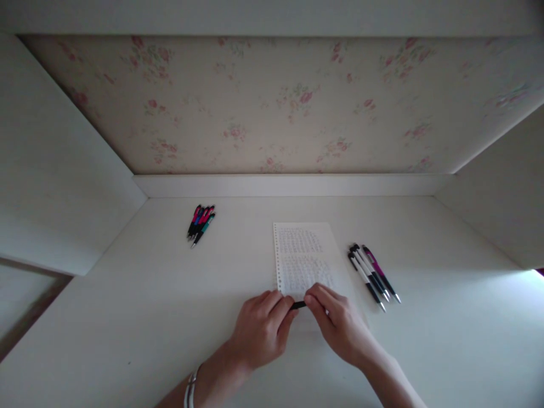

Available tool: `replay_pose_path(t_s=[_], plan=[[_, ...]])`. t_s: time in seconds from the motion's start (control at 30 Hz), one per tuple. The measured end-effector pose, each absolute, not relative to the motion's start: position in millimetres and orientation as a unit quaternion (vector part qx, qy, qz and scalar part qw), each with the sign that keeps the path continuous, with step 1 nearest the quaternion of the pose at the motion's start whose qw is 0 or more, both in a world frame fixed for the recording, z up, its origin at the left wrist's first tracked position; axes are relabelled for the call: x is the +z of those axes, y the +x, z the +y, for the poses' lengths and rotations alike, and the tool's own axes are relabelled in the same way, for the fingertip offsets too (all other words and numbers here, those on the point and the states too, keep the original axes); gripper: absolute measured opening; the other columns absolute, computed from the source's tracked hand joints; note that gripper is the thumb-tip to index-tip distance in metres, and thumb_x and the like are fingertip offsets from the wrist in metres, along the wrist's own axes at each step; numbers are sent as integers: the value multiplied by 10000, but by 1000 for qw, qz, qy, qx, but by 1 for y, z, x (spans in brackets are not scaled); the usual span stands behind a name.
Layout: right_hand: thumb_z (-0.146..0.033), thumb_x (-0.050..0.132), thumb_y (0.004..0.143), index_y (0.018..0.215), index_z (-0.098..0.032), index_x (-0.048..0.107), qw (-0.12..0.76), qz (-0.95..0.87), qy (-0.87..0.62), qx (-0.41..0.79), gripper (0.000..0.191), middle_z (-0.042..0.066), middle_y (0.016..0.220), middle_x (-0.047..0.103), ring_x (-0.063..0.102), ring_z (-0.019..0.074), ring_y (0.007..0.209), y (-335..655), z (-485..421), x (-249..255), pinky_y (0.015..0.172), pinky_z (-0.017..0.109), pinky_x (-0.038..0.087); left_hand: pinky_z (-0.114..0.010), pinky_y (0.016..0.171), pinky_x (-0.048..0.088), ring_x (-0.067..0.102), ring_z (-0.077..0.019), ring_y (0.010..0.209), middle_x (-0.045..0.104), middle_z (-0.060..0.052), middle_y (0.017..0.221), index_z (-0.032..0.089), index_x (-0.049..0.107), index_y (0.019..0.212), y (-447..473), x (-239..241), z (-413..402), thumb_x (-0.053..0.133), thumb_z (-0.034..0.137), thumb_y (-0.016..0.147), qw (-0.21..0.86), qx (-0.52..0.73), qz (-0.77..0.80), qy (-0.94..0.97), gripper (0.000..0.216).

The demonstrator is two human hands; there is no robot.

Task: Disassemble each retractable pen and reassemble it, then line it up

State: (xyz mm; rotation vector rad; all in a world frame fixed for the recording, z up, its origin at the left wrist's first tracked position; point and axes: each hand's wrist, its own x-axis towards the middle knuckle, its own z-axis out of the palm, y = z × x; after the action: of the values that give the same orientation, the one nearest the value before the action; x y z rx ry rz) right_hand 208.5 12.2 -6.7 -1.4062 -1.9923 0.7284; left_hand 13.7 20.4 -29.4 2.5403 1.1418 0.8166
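Note:
Both hands meet over the lower part of a sheet of paper (304,241) that has punched holes down its left edge and lines of handwriting. My left hand (263,326) is closed around one end of a pen (298,305), and my right hand (335,323) pinches the other end. Only a short black stretch of the pen shows between the fingers; its ends are hidden. To the right of the paper lies a group of pens (369,275), white-and-black ones and a purple-and-black one.
Farther left on the white desk (170,317) lies a bunch of pens (201,222) in red, blue and green with black. A floral-papered back panel (263,113) rises behind the desk. White side panels (55,153) stand at left and right.

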Motion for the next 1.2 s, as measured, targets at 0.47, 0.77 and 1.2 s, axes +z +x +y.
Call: replay_pose_path(t_s=[0.47,0.77,1.2], plan=[[-420,336,1021,747,-213,546,386,-603,-638,283,403,-30,565,553,496,118,513,211,12,-15,525,225,380,-376,833,566,633,-221,924,652,-100,1011,167,533,1293,15,-36,23,457,215,992,150,327,417,834,314],[-135,403,961,1376,-211,432,319,-798,-485,161,422,48,873,741,686,172,735,202,4,-19,717,301,506,-334,853,547,622,-187,934,644,-84,1008,207,487,1364,12,-34,23,455,153,984,223,365,372,824,385],[-269,568,940,696,-210,481,327,-745,-580,34,264,-55,497,504,459,94,432,200,-9,-40,487,236,332,-357,786,577,653,-202,862,619,-88,1146,253,582,1232,17,-14,-9,722,544,759,315,263,221,885,573]])
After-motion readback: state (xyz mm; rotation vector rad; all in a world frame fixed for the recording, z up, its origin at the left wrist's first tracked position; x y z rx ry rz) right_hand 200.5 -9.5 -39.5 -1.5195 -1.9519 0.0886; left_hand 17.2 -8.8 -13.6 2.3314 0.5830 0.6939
